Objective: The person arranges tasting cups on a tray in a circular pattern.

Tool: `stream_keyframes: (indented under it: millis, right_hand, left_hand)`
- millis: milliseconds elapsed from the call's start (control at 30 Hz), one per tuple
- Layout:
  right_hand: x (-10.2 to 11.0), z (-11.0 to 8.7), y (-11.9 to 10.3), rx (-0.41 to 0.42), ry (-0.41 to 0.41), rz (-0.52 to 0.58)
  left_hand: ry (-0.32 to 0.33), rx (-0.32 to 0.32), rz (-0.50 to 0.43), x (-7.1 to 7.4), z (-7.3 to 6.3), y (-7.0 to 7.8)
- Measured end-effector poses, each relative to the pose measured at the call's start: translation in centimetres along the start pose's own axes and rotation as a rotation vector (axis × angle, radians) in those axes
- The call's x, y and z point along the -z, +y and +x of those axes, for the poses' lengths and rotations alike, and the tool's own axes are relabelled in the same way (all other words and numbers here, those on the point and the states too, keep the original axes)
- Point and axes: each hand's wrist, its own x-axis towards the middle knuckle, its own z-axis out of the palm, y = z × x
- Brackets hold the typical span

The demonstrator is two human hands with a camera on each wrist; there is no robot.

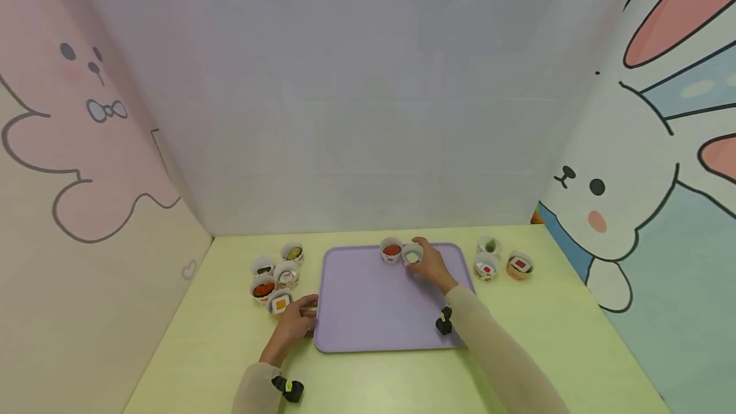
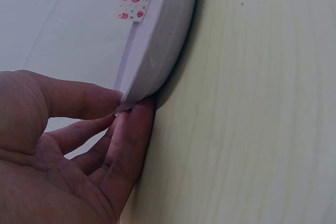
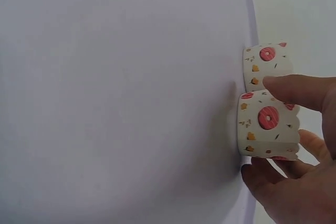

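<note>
A lilac tray (image 1: 374, 312) lies on the table. My left hand (image 1: 298, 319) pinches its left rim, the thumb above and fingers under the edge, as the left wrist view shows. At the tray's far side my right hand (image 1: 430, 266) holds a paper baking cup (image 3: 269, 125) printed with pink donuts, thumb on one side and fingers on the other. Something pale yellow-green and white sits in that cup. Right beside it stands another paper cup (image 1: 391, 250) with orange-red contents, in the same print.
Left of the tray several paper cups stand clustered, one with an orange square (image 1: 280, 303) on white and one with red filling (image 1: 263, 288). On the right are a cup with something green (image 1: 489, 246), one with a red piece (image 1: 486, 267) and an orange-based cup (image 1: 520, 265).
</note>
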Motion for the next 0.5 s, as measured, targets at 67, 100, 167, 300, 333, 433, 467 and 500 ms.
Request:
stream_keyframes:
  millis: [67, 100, 167, 300, 333, 433, 467, 500]
  right_hand:
    - [0.2, -0.2, -0.2, 0.023, -0.005, 0.001]
    - [0.4, -0.3, -0.4, 0.037, -0.007, 0.005]
    - [0.7, -0.4, -0.7, 0.063, -0.011, 0.016]
    - [1.5, -0.7, -1.6, 0.087, -0.019, 0.034]
    - [1.7, -0.7, -1.7, 0.089, -0.019, 0.033]
    - [2.1, -0.9, -2.0, 0.103, -0.008, 0.022]
    - [2.3, -1.0, -2.1, 0.106, -0.003, 0.021]
    - [2.5, -1.1, -2.2, 0.111, 0.002, 0.018]
  left_hand:
    - [-0.003, 0.0, 0.001, 0.0, 0.0, 0.0]
    - [-0.004, 0.0, 0.0, 0.0, 0.0, 0.0]
    - [-0.003, -0.001, -0.003, -0.1, 0.0, 0.1]
    - [0.0, -0.004, -0.007, -0.1, -0.1, 0.3]
    - [0.0, -0.007, -0.004, -0.1, -0.1, 0.3]
    - [0.0, -0.005, -0.003, 0.0, -0.2, 0.4]
    - [-0.001, -0.004, -0.002, -0.1, -0.3, 0.4]
    - [0.0, -0.003, -0.002, -0.1, -0.3, 0.4]
